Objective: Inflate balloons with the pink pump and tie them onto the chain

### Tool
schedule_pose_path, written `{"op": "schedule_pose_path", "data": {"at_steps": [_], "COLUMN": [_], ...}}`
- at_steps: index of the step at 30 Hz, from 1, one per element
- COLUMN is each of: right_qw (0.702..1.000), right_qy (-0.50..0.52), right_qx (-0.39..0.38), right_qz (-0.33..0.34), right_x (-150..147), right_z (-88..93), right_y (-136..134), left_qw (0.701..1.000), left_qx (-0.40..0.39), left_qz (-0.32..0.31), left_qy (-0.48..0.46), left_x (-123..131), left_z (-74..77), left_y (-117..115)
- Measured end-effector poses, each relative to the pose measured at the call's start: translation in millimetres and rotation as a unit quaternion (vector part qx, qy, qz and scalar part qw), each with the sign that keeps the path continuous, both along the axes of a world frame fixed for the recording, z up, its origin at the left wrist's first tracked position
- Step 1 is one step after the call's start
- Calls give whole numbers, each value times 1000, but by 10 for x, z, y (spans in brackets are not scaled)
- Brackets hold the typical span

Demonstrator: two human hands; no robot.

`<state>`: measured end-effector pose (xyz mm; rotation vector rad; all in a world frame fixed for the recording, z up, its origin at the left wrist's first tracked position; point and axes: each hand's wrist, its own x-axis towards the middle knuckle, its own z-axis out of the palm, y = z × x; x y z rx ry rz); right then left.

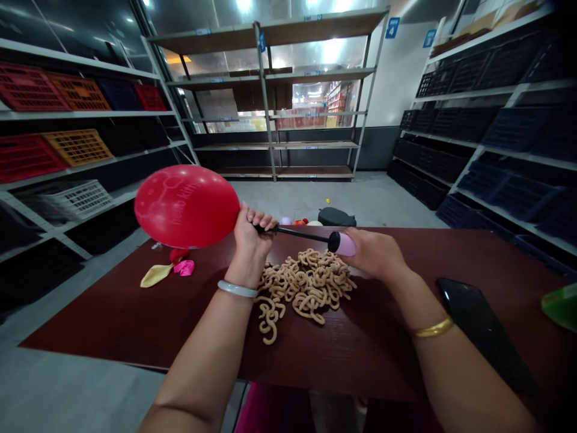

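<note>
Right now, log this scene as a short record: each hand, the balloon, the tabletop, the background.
Left hand: closed around the black pump, beside the red balloon
Right hand: gripping the pump's lilac end
Red balloon: inflated, neck hidden
Table: beige curls heaped near the middle; limp pale yellow balloon and crumpled pink piece left; flat dark slab right
Background: shelving rack
</note>
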<state>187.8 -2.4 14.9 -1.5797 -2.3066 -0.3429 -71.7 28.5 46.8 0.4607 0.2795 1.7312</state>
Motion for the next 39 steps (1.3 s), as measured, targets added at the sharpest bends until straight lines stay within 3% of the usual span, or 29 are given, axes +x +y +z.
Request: {"op": "schedule_pose_path", "data": {"at_steps": [5,13,17,22,29,32,35,39], "right_qw": [1000,1000,1000,1000,1000,1000,1000,999], "right_qy": [-10,-5,4,15,0,4,-3,-19], "right_qx": [6,-2,-8,-9,-17,0,5,11], "right_qz": [-17,-23,-24,-9,-7,-4,-22,-36], "right_x": [21,-302,-385,-341,-75,22,44,-68], "right_z": [22,-51,-65,-66,-43,-19,-20,-46], "right_y": [-15,-141,-178,-145,-2,22,15,-43], "left_qw": [1000,999,999,998,1000,1000,1000,1000], "left_qx": [29,-6,-13,-15,-22,-4,12,6], "left_qz": [10,-38,-35,-47,13,27,27,11], "left_qy": [-3,10,21,26,11,7,2,-5], "left_x": [15,707,861,761,130,-22,41,358], "left_z": [49,-282,-333,-280,-44,32,3,-164], "left_y": [-45,-189,-260,-229,-15,-1,-22,-71]}}
